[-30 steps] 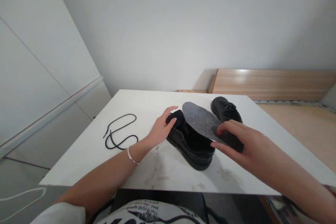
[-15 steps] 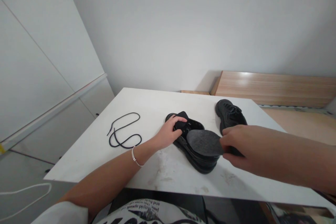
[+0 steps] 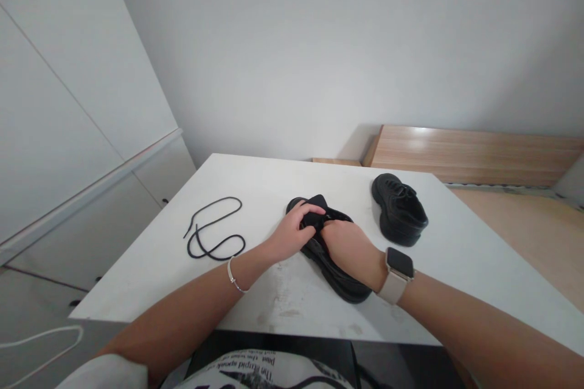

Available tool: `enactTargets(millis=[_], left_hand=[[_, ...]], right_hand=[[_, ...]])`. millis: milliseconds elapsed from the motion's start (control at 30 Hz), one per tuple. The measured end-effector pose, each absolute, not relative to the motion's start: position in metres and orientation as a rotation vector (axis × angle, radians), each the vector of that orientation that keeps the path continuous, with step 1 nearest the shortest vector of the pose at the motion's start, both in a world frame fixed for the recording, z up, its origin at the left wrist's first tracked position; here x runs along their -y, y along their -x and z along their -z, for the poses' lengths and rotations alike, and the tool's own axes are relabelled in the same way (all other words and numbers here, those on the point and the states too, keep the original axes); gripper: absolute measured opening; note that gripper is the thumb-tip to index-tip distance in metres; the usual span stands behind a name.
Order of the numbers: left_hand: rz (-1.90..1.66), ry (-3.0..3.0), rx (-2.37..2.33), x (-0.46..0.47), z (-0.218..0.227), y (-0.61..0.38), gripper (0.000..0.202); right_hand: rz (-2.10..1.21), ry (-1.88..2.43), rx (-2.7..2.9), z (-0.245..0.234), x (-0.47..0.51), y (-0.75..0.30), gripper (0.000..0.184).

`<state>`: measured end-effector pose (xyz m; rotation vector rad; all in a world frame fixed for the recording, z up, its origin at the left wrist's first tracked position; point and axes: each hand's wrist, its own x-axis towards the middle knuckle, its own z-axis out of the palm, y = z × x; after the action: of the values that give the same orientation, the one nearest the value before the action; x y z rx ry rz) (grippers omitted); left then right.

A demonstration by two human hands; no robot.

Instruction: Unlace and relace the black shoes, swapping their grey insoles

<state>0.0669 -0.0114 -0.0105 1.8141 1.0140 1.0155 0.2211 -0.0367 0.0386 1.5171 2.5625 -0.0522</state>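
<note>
A black shoe [image 3: 340,276] lies on the white table [image 3: 255,194] in front of me. My left hand [image 3: 292,234] grips the shoe's tongue and holds it back. My right hand [image 3: 349,249], with a watch on its wrist, reaches down into the shoe's opening; its fingers are hidden inside. The grey insole is out of sight. A second black shoe [image 3: 399,209] stands upright to the right, apart from both hands.
A loose black shoelace [image 3: 212,234] lies coiled on the table's left side. A wooden bed frame [image 3: 474,146] runs behind the table at right. White cabinet doors [image 3: 68,103] stand at left. A white cord [image 3: 41,343] lies on the floor.
My right hand held a grey insole above the shoe, brought it down to the opening, and now is pushed inside the shoe with the insole gone from view. My left hand closed on the tongue.
</note>
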Motion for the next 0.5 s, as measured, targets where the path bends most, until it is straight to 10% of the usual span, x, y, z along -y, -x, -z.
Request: enactTargets(millis=[500], left_hand=[[-1.023, -1.813, -0.98, 0.01, 0.012, -0.067, 0.044]], right_hand=[[0.368, -1.315, -2.618, -0.045, 0.013, -0.237, 0.03]])
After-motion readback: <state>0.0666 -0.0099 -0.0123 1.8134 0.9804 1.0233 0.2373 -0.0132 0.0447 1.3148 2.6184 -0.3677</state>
